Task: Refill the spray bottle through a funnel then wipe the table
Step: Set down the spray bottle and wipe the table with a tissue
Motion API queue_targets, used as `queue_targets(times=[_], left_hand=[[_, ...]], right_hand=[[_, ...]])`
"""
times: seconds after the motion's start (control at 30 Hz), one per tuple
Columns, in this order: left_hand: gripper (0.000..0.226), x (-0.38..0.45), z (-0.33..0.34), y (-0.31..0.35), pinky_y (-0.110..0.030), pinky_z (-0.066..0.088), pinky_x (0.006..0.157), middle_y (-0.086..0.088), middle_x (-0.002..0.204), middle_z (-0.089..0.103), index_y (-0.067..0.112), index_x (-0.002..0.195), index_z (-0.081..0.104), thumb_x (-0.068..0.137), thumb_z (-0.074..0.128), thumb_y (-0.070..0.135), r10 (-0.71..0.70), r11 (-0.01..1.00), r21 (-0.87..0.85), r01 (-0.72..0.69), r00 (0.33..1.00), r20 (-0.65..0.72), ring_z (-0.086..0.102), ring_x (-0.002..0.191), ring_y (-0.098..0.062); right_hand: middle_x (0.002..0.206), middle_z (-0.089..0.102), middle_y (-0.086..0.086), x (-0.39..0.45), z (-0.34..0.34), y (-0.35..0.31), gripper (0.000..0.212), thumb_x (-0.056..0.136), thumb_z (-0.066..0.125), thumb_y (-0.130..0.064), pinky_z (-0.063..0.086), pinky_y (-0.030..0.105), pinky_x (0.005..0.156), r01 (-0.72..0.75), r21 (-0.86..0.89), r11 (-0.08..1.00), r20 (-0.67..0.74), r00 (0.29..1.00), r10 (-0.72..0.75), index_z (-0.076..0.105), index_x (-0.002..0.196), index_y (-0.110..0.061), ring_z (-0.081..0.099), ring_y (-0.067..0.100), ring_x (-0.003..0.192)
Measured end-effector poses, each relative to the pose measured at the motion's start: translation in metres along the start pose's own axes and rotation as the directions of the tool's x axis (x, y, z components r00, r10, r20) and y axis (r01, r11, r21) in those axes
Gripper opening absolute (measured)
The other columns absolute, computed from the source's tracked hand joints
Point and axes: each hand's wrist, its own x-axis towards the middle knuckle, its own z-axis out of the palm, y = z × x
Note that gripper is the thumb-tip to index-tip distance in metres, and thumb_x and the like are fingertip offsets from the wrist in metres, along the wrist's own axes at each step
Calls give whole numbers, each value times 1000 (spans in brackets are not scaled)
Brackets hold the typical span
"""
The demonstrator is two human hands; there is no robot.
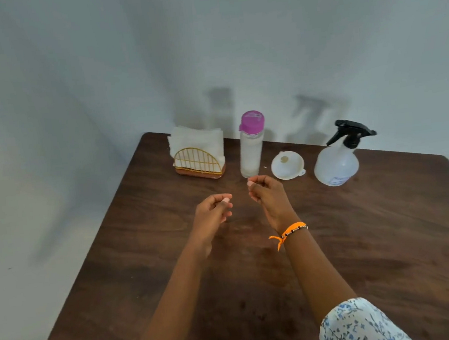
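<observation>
Both hands hover over the counter [361,239], left hand [212,208] and right hand [268,193] loosely curled, holding nothing. Behind stand napkins [196,148], bottle [251,145], funnel [287,165], sprayer [338,156].

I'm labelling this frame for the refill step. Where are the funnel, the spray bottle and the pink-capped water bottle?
funnel [288,164]: head view, on the white bowl's inner wall.
spray bottle [336,163]: head view, on the translucent body below the black trigger.
pink-capped water bottle [250,152]: head view, on the clear body under the cap.

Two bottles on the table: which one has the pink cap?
The tall narrow water bottle beside the napkin holder; the squat spray bottle has a black trigger head.
</observation>
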Motion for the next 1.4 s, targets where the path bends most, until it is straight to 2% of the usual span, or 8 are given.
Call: queue_targets(times=[0.17,0.3,0.4,0.63,0.8,0.97,1.1,1.4], left_hand=[[20,19,-33,-1,-26,48,84,2,93,65,20,107,65,94,50,20,-16,998,-55,14,999,-29,62,86,-12],[17,38,-53,2,-28,48,87,2,91,64,21,100,66,93,51,17,-22,993,-113,16,999,-47,60,84,-12],[17,49,-64,5,-26,49,85,3,91,64,21,102,66,93,51,19,-24,991,-132,16,998,-62,60,84,-11],[18,69,-75,3,-28,49,87,2,89,62,21,101,65,95,48,17,-47,985,-166,35,996,-71,58,83,-10],[21,75,-75,0,-28,49,89,1,89,61,20,101,64,97,44,15,-67,981,-187,56,996,-53,58,82,-10],[23,79,-75,-5,-28,49,90,1,92,61,20,104,65,97,44,15,-93,978,-189,83,994,-48,59,86,-10],[23,81,-74,-5,-27,49,90,1,92,61,19,104,65,97,43,14,-104,976,-199,92,993,-48,58,86,-10],[28,80,-80,-3,-27,47,91,-2,97,60,18,107,64,98,39,9,-126,974,-197,111,990,-64,57,88,-11]], right_hand=[[87,61,0,27,49,-14,12,89,56,-5,49,22,78,112,-209,972,34,994,-108,61,99,-8,56,12,83],[110,57,5,61,81,-25,23,88,56,-9,40,21,80,230,-508,830,18,966,-257,57,111,-11,53,13,94],[121,52,13,81,98,-26,35,89,56,-11,42,30,91,186,-600,778,-47,963,-266,46,122,-7,52,22,107],[102,62,13,101,118,-20,30,84,60,-7,46,31,79,116,-589,800,-230,925,-303,50,112,-6,59,26,97],[89,57,5,111,117,-18,5,88,58,-12,32,26,73,183,-604,776,-177,919,-354,54,84,-13,50,25,93],[79,50,-3,113,115,-26,2,95,45,-10,37,17,59,252,-474,844,-104,935,-338,45,95,-8,45,11,70],[91,55,4,117,121,-32,17,96,39,-6,41,19,69,369,-401,839,-58,903,-425,48,110,-3,50,11,78],[86,61,-3,118,128,-62,27,97,36,-2,49,20,77,471,-124,873,40,882,-470,57,88,-16,58,0,80]])
